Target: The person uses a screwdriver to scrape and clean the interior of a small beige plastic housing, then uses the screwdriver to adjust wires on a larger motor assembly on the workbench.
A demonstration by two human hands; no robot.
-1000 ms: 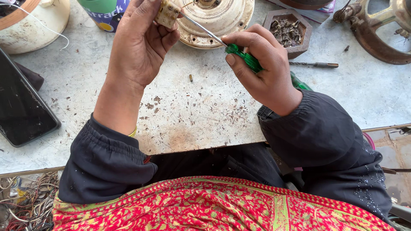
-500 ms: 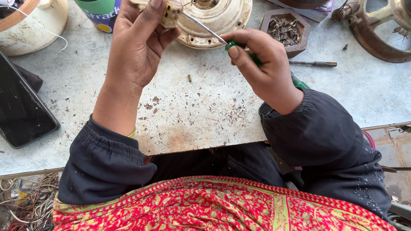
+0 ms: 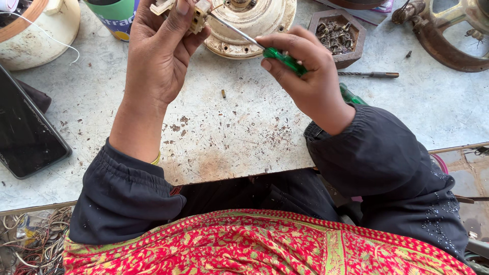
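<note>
1. A worn grey worktable, scratched and rust-stained, filled most of the view from the head camera, with the person seated at its near edge in dark sleeves and a red patterned cloth across the lap.
2. A cream round metal housing lay at the far edge of the table, just behind both hands.
3. A black phone rested flat at the left edge, well apart from the hands; a cream tub with a brown rim stood beyond it, and a green can stood beside the tub.
4. A rusty metal ring lay at the far right corner.
5. The left hand was raised over the table, its fingers curled closed around a small cream plastic part, thumb pressed on top; part of the piece ran out of the top of the view.
6. The right hand gripped a green-handled screwdriver, fingers wrapped narrowly round the handle; the steel shaft slanted up and left, its tip meeting the plastic part held in the left hand.
7. A small dark wooden tray of screws sat just behind the right hand.
8. A drill bit lay on the table to the right of that hand, near the tray.
9. A tiny screw lay loose on the table between the two wrists.
</note>
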